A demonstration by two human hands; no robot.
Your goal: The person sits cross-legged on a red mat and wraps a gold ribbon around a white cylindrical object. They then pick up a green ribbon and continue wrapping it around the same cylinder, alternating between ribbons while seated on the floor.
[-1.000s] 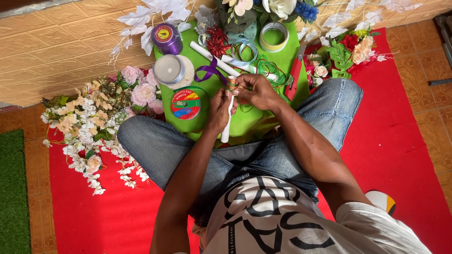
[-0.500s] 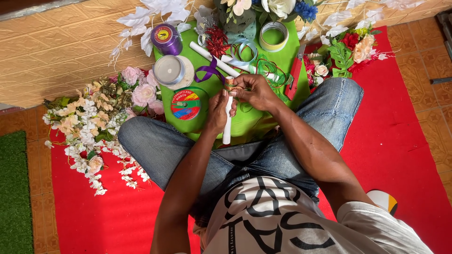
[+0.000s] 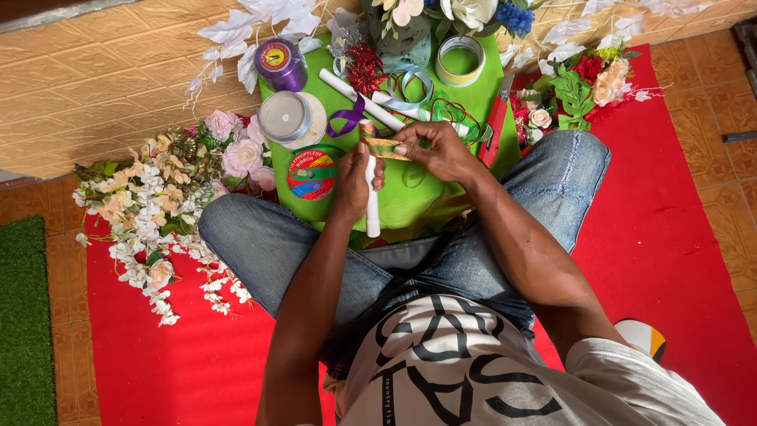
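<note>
White rod's (image 3: 371,207) middle hidden by left hand (image 3: 354,183), flower arrangement (image 3: 441,14) cut off at top edge

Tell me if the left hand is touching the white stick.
Touching. The head view shows the left hand wrapped around the white stick, whose lower end sticks out below the fingers.

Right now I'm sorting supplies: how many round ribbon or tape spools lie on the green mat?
4: purple spool top left, white spool below it, red-labelled spool near the left hand, yellow-green roll top right. Flowers may hide more.
</note>
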